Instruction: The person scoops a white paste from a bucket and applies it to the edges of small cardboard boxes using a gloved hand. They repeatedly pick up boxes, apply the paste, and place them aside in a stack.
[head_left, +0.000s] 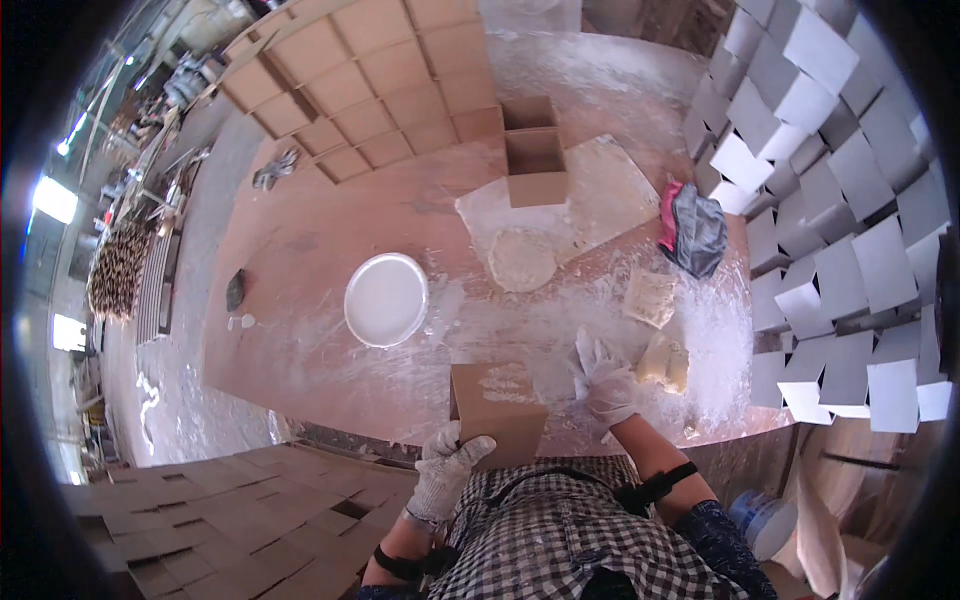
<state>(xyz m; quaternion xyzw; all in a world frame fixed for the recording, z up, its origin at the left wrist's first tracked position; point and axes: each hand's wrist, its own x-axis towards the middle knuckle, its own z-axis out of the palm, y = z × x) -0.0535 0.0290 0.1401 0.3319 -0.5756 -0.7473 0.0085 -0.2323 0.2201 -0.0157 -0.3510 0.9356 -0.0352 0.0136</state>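
My left hand (449,468), in a white knitted glove, grips the near left side of a brown cardboard box (515,412) at the table's front edge. The upper face of this box bears streaky white smears. To the right of the box and apart from it is my right hand (606,392), covered by a loose, thin whitish plastic glove. Crumpled plastic hides its fingers, so their pose cannot be made out. A round tub of white paste (387,300) stands on the table, left of centre.
Brown boxes (385,75) are stacked at the far left, beside two open ones (535,160). Right of centre lie a smeared board (610,190), a grey and pink cloth (695,228) and yellowish pads (652,298). Grey-white boxes (840,190) rise at right; more brown boxes (240,520) fill the near left.
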